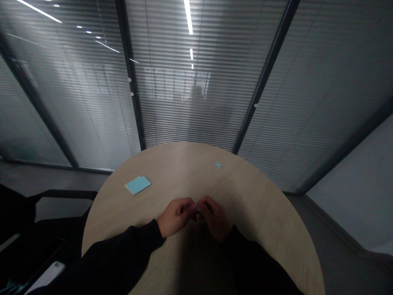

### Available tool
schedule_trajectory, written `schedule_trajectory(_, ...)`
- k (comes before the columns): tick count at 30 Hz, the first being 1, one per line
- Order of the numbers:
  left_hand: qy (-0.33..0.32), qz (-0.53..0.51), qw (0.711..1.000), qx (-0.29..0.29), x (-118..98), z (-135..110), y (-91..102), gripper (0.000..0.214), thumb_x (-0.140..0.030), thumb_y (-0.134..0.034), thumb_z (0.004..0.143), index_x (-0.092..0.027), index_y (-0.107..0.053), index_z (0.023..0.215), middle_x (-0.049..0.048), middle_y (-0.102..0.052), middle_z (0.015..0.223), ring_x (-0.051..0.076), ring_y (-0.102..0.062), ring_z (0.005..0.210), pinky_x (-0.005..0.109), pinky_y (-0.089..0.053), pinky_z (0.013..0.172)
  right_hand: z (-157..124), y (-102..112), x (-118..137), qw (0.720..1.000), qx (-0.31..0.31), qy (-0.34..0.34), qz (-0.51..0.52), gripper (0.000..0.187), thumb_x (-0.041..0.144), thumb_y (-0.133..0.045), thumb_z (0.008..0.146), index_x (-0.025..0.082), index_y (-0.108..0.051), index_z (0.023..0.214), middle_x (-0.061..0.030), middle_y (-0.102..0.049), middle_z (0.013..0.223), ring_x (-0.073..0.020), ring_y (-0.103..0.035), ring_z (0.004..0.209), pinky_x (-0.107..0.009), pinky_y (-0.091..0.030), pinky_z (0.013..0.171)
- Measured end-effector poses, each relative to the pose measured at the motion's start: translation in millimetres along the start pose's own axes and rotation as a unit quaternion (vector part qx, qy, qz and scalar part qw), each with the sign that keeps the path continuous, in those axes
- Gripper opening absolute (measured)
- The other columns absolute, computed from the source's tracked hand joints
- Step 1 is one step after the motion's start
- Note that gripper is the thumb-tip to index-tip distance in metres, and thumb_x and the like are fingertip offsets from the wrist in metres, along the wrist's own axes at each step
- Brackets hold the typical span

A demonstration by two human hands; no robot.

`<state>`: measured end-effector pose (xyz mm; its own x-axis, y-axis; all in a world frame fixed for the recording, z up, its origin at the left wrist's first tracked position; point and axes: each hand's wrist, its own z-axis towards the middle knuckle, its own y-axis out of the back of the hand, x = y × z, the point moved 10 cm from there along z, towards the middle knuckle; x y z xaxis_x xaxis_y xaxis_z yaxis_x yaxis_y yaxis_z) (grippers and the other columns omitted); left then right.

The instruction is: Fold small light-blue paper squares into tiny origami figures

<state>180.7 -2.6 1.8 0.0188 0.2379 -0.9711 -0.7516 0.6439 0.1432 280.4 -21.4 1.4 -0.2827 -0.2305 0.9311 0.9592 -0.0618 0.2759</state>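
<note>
My left hand (179, 215) and my right hand (215, 217) meet above the near middle of the round table, fingertips almost touching. Both are closed in a pinch. A tiny light blue piece (198, 209), which looks like paper, shows between the fingertips; most of it is hidden by the fingers. Ahead and to the left lies a small stack of light blue paper sheets (138, 185), flat on the wood. Beyond my right hand rests a little light blue scrap (217, 165), folded or twisted in shape; its exact form is too small to make out.
The round wooden table (270, 229) reaches close to a glass partition with blinds (196, 119). A dark chair (61, 194) stands at the left, with a white phone-like object (49, 276) low beside it. A pale wall (365, 184) is on the right.
</note>
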Motion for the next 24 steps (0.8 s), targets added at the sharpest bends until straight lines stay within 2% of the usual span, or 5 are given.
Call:
schedule_trajectory(6, 0.012, -0.037, 0.999, -0.018, 8.2, 3.3, 4.2, 0.045, -0.057, -0.052, 0.090, -0.014, -0.061, 0.081, 0.0044, -0.065, 0.072, 0.014, -0.057, 0.066, 0.026, -0.043, 0.064, 1.3, 13.3, -0.2, 0.998, -0.060, -0.005, 0.037, 0.039, 0.055, -0.041, 0.094, 0.020, -0.054, 0.081, 0.0011, -0.055, 0.064, -0.0143, -0.053, 0.058, -0.026, -0.045, 0.056)
schedule_trajectory(10, 0.015, -0.022, 0.999, -0.034, 8.6, 4.0, 7.4, 0.047, -0.059, -0.051, 0.089, -0.014, -0.062, 0.082, 0.0050, -0.065, 0.071, 0.015, -0.055, 0.064, 0.027, -0.043, 0.064, -1.8, 26.4, 7.0, 0.993, -0.108, 0.025, -0.030, 0.030, 0.048, -0.046, 0.093, 0.020, -0.056, 0.096, -0.0007, -0.061, 0.068, -0.0158, -0.059, 0.060, -0.026, -0.047, 0.057)
schedule_trajectory(13, 0.020, -0.022, 0.999, -0.045, 7.8, 4.5, 9.4, 0.046, -0.059, -0.052, 0.088, -0.014, -0.063, 0.081, 0.0056, -0.065, 0.072, 0.015, -0.055, 0.065, 0.027, -0.043, 0.064, -4.9, 34.0, 12.1, 0.987, -0.139, 0.044, -0.070, 0.024, 0.045, -0.054, 0.089, 0.022, -0.055, 0.095, -0.0032, -0.066, 0.075, -0.0176, -0.064, 0.066, -0.027, -0.051, 0.060)
schedule_trajectory(20, 0.026, -0.032, 0.998, -0.053, 4.8, 4.3, 11.6, 0.047, -0.059, -0.052, 0.088, -0.013, -0.065, 0.083, 0.0063, -0.066, 0.077, 0.014, -0.054, 0.064, 0.026, -0.042, 0.062, -7.6, 31.3, 24.1, 0.975, -0.140, 0.088, -0.147, 0.016, 0.037, -0.057, 0.088, 0.022, -0.056, 0.095, -0.0059, -0.070, 0.082, -0.0189, -0.068, 0.070, -0.030, -0.054, 0.066)
schedule_trajectory(24, 0.028, -0.021, 0.998, -0.046, 4.8, 3.8, 10.2, 0.046, -0.057, -0.050, 0.090, -0.014, -0.066, 0.084, 0.0057, -0.066, 0.078, 0.013, -0.052, 0.064, 0.025, -0.041, 0.060, -5.6, 28.6, 19.3, 0.980, -0.130, 0.069, -0.136, 0.016, 0.034, -0.055, 0.088, 0.022, -0.057, 0.098, -0.0060, -0.071, 0.082, -0.0184, -0.068, 0.069, -0.029, -0.054, 0.063)
